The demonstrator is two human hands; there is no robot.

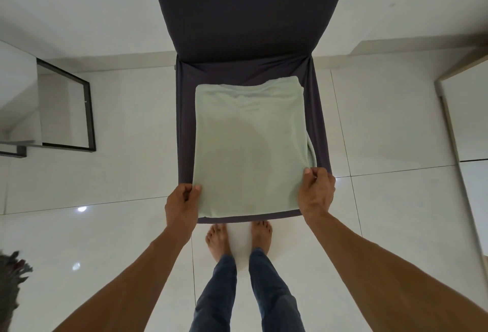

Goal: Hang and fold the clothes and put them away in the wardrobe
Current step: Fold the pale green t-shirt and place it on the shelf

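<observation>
A pale green garment (250, 146), folded into a rectangle, lies flat on the seat of a chair with a dark grey cover (245, 27). My left hand (182, 202) grips the garment's near left corner, thumb on top. My right hand (317, 191) grips the near right corner in the same way. Both corners sit at the seat's front edge. A loose fold of the green cloth bulges out along the right side of the stack.
My bare feet (239, 239) stand on glossy white floor tiles just in front of the chair. A black-framed glass piece (66, 109) stands at the left. A light wooden panel edge (454, 125) runs along the right. Something dark and frayed (13, 273) lies at the lower left.
</observation>
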